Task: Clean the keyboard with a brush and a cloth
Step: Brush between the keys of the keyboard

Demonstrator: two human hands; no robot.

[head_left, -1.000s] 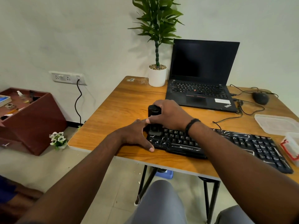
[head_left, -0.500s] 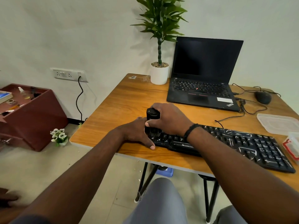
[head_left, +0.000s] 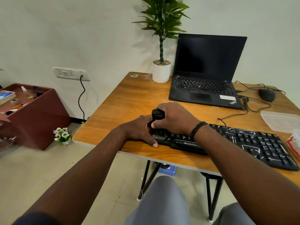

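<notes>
Keyboard lies along the near table edge, its left end under both hands. Right hand grip clamped on black brush, upright, bristles on the left-end keys. Left hand just left of that grip, fingers relaxed against the keyboard's left edge, thumb on the wood. Bare wood left and beyond the grip. Farther back: laptop, white potted plant. Right: mouse with cables, clear plastic lid. Keyboard matte black with white streaks.
</notes>
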